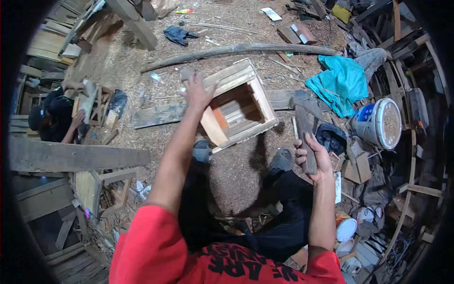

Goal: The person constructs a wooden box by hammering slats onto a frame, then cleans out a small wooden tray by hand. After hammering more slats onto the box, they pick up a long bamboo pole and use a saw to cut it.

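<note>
Nearest: red sleeves, black trousers, person seated on the sawdust floor (236,176), shoes (282,158) pointing at the crate.

Right hand (310,158): fist closed around the handle of a hammer (302,124). The hammer stands upright with its head up, clear of the crate and just to the right of it.

Left hand (198,92): arm stretched out, fingers spread, palm down on the crate's upper left corner. Can't tell if it grips the edge.

Crate (236,108): slatted wood box tipped on its side, open face towards the camera, mid-floor just past the shoes. It rests across a flat plank (158,115).

Right of the hammer: white bucket (380,124) lying on its side, teal tarp (338,81) just beyond it.

Beyond the crate: long curved pole (236,49) lying across the floor.

Left edge of the floor: a co-worker (56,118) in black, both hands on a small wooden frame (90,104).
</note>
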